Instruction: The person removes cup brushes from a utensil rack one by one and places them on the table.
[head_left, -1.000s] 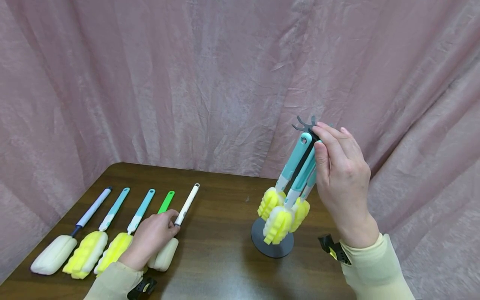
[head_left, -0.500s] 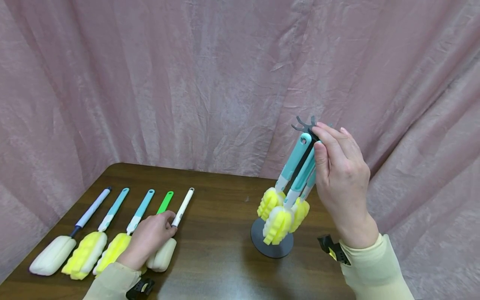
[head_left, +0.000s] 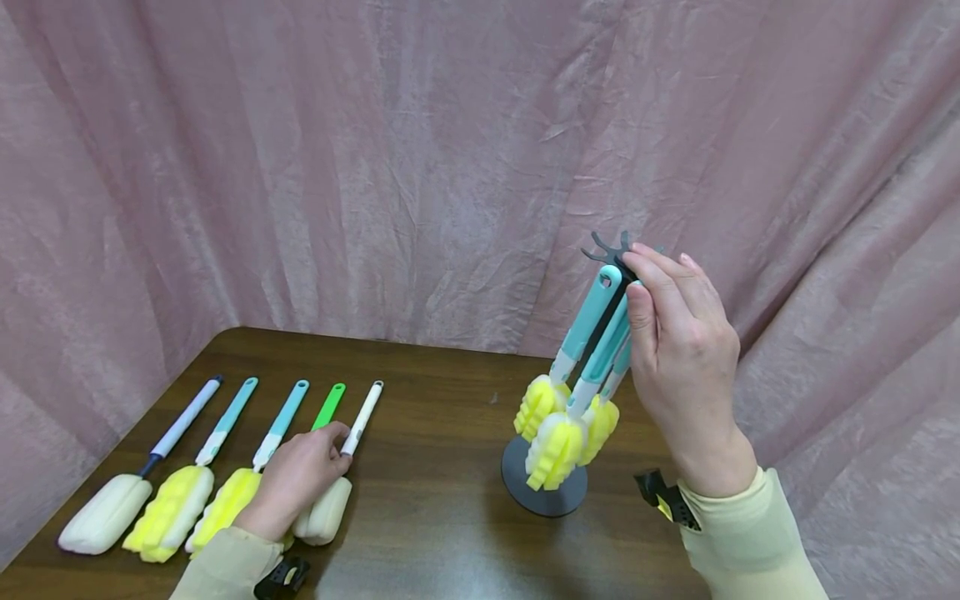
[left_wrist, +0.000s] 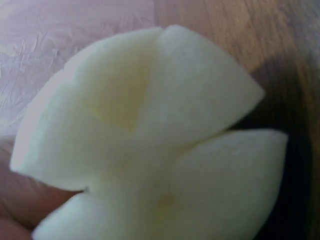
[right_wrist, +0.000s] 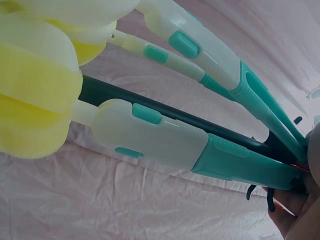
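On the bench [head_left: 450, 392] we note a black stand [head_left: 546, 502] with at least three teal-handled brushes [head_left: 587, 321] hung sponge-down, presumably so the sponges clear the wood; a row of loose brushes [head_left: 217, 435] lies at left, handles fanned apart. We see the right hand's [head_left: 686, 342] fingers closed about the stand's top, likely steadying it, while the left hand's [head_left: 300, 471] fingers pinch the white-handled brush [head_left: 365, 417] just above its sponge, at the row's right end.

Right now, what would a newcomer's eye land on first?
Likely the black stand on the right, hung with teal-handled sponge brushes, the right hand at its top. Next, four brushes lined up on the left of the table, beside the white-handled brush in the left hand.
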